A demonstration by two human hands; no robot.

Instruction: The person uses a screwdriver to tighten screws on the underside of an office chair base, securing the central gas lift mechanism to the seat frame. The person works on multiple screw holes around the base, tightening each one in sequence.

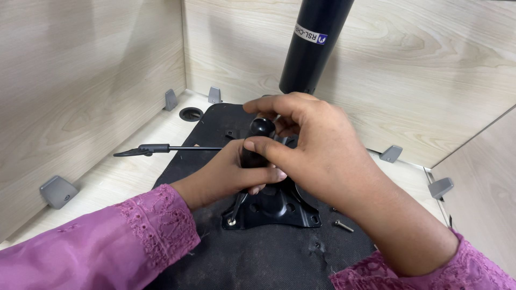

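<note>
Both hands meet over a black metal plate [279, 209] that lies on a dark fabric-covered board [258, 258], which rests on a pale wood table [134, 177] boxed in by wooden walls. The left hand [231, 174] reaches in from the lower left, its fingers wrapped around the lower part of a black tool handle [257, 142] that stands roughly upright over the plate. The right hand [312, 150] comes in from the right and cups the rounded top of the same handle, thumb and forefinger closed on it. The tool's tip is hidden under the hands, so whether it touches a screw cannot be told, though it seems to point down at the plate.

A thin black lever [161, 149] with a grip sticks out from the plate toward the left. A loose screw [344, 226] lies on the board just right of the plate, and another sits in the plate's lower left corner [231, 220]. A black tube [314, 45] rises behind the hands. Grey plastic brackets [58, 190] join table and walls.
</note>
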